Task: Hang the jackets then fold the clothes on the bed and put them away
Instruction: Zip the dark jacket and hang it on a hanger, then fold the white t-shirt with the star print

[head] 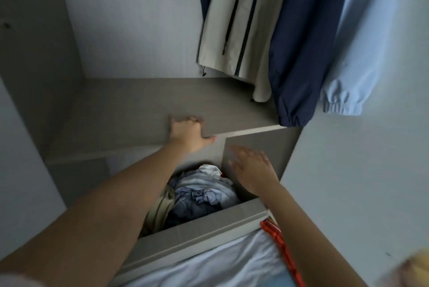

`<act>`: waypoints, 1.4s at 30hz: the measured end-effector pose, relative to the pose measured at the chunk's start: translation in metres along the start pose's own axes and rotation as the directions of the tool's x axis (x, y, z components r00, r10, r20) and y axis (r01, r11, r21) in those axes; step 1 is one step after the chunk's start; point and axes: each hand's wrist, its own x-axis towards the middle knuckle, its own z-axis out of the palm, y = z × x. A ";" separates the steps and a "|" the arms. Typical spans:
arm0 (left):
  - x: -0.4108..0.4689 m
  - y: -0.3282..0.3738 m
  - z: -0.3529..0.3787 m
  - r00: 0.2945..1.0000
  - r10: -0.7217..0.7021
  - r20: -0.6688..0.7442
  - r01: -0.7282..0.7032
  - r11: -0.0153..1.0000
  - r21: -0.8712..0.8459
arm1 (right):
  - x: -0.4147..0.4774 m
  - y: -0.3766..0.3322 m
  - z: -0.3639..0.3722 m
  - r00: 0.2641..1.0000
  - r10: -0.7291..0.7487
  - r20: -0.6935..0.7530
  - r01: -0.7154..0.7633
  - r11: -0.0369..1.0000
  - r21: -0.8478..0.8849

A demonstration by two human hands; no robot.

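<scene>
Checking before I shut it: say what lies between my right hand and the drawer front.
Crumpled clothes fill the stretch between right hand and drawer front, in the head view.

Matt grey wood-grain laminate on the shelf point(130, 103) and drawer point(197, 233) — smooth, thin cloth jackets point(299, 38) above.
</scene>
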 end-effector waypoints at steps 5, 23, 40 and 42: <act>-0.082 0.105 0.012 0.998 0.056 -0.039 -0.064 0.963 -0.261 | -0.169 0.052 0.040 0.953 0.272 0.131 -0.284 0.955 0.083; -0.628 0.323 0.256 0.039 0.798 0.601 -0.717 0.442 -0.539 | -0.828 0.051 0.245 -0.092 0.847 0.523 -0.951 -0.230 0.205; -0.848 0.363 0.412 0.171 0.506 0.845 -0.722 0.648 -0.242 | -0.965 0.170 0.414 -0.230 0.973 0.026 -0.940 -0.228 0.253; -0.848 0.360 0.416 0.188 0.497 0.847 -0.713 0.662 -0.230 | -0.959 0.172 0.429 -0.272 0.962 -0.032 -0.923 -0.252 0.292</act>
